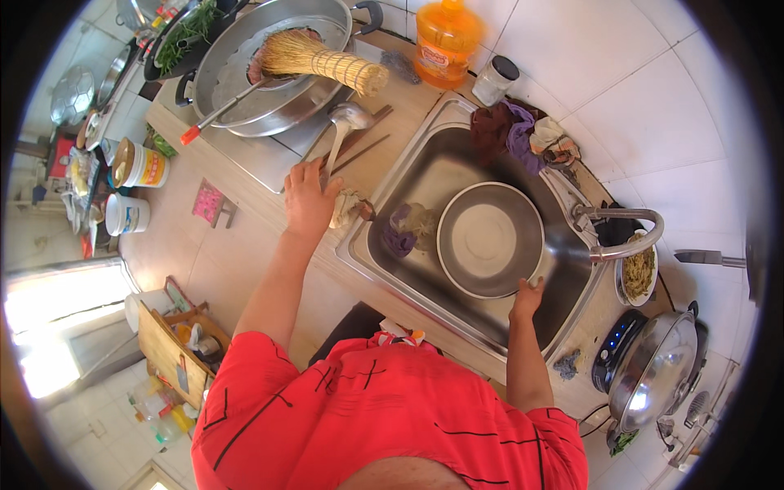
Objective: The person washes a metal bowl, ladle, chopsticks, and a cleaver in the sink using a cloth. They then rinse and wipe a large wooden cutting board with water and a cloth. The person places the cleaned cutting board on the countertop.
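Observation:
My left hand [309,199] is at the counter's edge, its fingers around the handle of a metal ladle [350,115]. Dark chopsticks [367,147] lie beside the ladle, and a crumpled cloth [345,208] is just right of that hand. In the stainless steel sink [410,153] sits a round metal basin [490,239], which looks empty. My right hand [528,297] grips its near right rim, the thumb and fingers partly hidden. Purple and pale scraps [401,231] lie on the sink floor left of the basin. The curved faucet [652,229] stands at the right.
A large steel pan [214,76] at the upper left holds a straw brush [318,61] and a red-tipped handled tool. Cloths [520,131] drape the sink's back rim, near a jar [496,79] and an orange bottle [447,46]. A lidded electric pot [655,367] stands right.

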`<act>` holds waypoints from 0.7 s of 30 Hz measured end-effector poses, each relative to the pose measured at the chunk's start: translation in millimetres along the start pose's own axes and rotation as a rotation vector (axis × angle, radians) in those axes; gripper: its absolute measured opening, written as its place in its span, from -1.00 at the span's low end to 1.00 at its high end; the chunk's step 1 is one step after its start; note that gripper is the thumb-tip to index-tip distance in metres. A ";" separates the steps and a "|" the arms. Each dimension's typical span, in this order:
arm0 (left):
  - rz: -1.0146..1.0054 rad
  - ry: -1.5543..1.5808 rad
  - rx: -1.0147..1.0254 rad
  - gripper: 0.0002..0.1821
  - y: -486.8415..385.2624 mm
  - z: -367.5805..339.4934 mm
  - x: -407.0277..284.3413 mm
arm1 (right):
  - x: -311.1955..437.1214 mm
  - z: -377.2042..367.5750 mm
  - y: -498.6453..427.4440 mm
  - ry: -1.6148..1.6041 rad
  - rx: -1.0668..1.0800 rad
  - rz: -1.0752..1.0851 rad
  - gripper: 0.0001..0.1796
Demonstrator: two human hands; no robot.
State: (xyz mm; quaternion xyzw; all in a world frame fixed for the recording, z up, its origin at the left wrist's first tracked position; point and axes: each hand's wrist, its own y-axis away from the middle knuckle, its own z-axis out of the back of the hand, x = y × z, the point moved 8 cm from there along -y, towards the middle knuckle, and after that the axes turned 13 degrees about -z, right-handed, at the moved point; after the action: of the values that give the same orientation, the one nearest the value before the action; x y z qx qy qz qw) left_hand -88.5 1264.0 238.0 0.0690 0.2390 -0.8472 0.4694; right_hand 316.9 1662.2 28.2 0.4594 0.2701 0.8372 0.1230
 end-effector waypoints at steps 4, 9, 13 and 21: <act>0.096 0.140 0.223 -0.40 3.1 -35.1 36.2 | 50.3 -4.4 57.2 -0.045 -0.066 0.296 -0.35; -0.012 0.166 0.151 -0.50 -6.0 -42.4 48.2 | 96.0 -96.3 147.8 0.139 0.304 0.523 -0.43; -0.143 0.204 0.094 -0.54 -24.9 -36.4 57.8 | 115.5 -156.3 202.2 0.178 0.487 0.585 -0.49; -0.310 0.236 0.048 -0.55 -71.4 -55.0 87.2 | 119.0 -199.5 234.7 0.284 0.546 0.615 -0.54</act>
State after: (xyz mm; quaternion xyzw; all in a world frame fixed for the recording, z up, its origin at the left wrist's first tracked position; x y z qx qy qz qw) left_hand -201.6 1255.1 184.4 0.1414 0.2798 -0.9008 0.3005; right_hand 94.9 1455.2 158.3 0.4145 0.3464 0.7876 -0.2965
